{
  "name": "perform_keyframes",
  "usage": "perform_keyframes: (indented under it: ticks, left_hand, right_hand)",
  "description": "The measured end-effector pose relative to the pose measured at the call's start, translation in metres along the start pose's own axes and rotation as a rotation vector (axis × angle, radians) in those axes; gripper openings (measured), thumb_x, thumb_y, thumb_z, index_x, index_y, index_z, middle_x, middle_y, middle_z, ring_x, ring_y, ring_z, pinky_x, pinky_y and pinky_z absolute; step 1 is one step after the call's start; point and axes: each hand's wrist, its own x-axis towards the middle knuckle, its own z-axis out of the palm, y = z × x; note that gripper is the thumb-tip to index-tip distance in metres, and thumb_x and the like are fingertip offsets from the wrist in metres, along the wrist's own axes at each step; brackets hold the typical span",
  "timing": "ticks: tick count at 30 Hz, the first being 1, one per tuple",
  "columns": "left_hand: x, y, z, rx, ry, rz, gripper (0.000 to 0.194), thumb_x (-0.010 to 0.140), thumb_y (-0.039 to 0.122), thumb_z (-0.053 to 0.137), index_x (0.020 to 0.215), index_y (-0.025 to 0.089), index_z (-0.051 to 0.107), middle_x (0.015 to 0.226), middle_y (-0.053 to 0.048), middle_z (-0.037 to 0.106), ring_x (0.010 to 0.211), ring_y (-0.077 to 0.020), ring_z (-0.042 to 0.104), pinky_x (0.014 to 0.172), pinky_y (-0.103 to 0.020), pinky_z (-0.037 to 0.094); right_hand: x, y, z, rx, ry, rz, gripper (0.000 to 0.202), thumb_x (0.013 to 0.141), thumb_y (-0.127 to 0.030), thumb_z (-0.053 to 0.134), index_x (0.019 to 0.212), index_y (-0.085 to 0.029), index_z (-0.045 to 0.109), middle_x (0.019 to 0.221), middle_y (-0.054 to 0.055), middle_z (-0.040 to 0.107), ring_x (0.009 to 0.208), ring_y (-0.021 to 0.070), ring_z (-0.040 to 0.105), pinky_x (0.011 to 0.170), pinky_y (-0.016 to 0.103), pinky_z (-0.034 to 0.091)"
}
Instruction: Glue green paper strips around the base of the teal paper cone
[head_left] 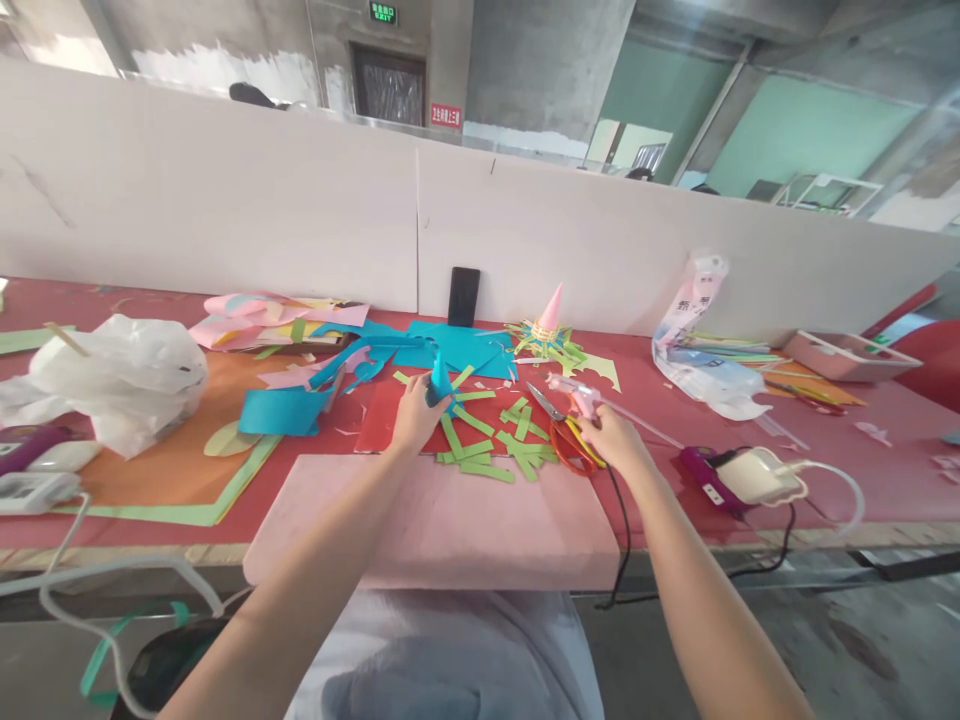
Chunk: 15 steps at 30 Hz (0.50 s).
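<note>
My left hand [418,412] is closed around a blue paper cone [440,378], which has green paper strips [475,419] fanning out from its base. In my right hand [611,440] is a pink glue gun [577,393], its nozzle pointing left toward the cone. Scissors [571,440] with red and yellow handles lie right beside the glue gun, blades toward the upper left. Loose green paper strips [523,440] are scattered between my hands, partly over the pink board [450,530]. Behind them stands a pink paper cone [550,310] with a fringe of green and yellow strips.
Blue paper sheets [480,350] and a black phone [464,296] are at the back by the white partition [300,210]. A white plastic bag [124,375] sits left. On the right are a purple power strip [709,480], a clear plastic packet [697,350] and a pink tray [847,357].
</note>
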Motion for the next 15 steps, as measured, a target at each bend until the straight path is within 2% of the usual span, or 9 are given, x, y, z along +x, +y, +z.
perform_keyframes:
  ticks: [5, 11, 15]
  left_hand:
    - [-0.001, 0.002, -0.001, 0.002, -0.001, 0.004, 0.042, 0.077, 0.034, 0.061, 0.117, 0.02, 0.054, 0.115, -0.011, 0.058, 0.104, -0.0253, 0.056, 0.088, -0.036, 0.044]
    - [-0.001, 0.001, 0.0, -0.012, -0.037, -0.031, 0.041, 0.082, 0.034, 0.056, 0.12, 0.02, 0.052, 0.118, -0.009, 0.062, 0.108, -0.0239, 0.058, 0.091, -0.036, 0.045]
    - [0.001, -0.004, 0.001, -0.048, -0.072, -0.031, 0.046, 0.082, 0.034, 0.055, 0.127, 0.022, 0.048, 0.12, -0.008, 0.062, 0.109, -0.0233, 0.059, 0.091, -0.035, 0.046]
  right_hand:
    - [0.03, 0.02, -0.014, -0.032, -0.004, 0.058, 0.025, 0.084, -0.036, 0.048, 0.094, -0.016, 0.06, 0.081, 0.01, 0.069, 0.078, 0.0193, 0.064, 0.063, 0.025, 0.037]
    - [0.048, 0.023, 0.001, -0.184, -0.106, 0.061, 0.03, 0.085, -0.037, 0.046, 0.102, -0.016, 0.06, 0.101, 0.013, 0.067, 0.086, 0.0216, 0.064, 0.066, 0.027, 0.039]
    - [0.052, 0.018, 0.002, -0.181, -0.196, 0.016, 0.037, 0.09, -0.043, 0.038, 0.097, -0.017, 0.063, 0.094, 0.012, 0.068, 0.085, 0.023, 0.064, 0.067, 0.028, 0.041]
